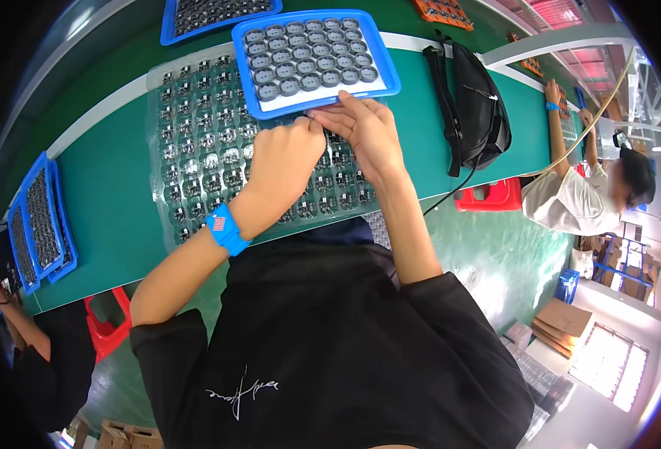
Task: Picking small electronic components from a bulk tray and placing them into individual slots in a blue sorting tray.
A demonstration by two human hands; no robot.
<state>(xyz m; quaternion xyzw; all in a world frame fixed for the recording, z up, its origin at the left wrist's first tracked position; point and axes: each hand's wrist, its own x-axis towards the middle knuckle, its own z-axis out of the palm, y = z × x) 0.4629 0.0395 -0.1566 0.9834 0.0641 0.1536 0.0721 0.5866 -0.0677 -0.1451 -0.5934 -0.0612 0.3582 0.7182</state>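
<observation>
My left hand [289, 157], with a blue band on its wrist, is closed over the clear plastic tray [156, 142]. Its fingertips meet the fingers of my right hand [366, 135], and whatever they pinch is hidden. My right hand is turned partly palm up, fingers stretched toward the left hand and thumb apart, at the near rim of a blue tray [388, 58]. Rows of round dark-grey parts [310, 81] sit on white lining in that tray. Under it and my hands, the clear tray carries rows of small metallic parts [210, 161].
A black backpack [476, 108] lies right of the trays on the green table [106, 187]. Filled blue trays [65, 217] are at the left end, another [169, 26] beyond. Red stools [487, 196] stand below the edge. A co-worker [577, 191] is at far right; another person's arm [27, 325] shows left.
</observation>
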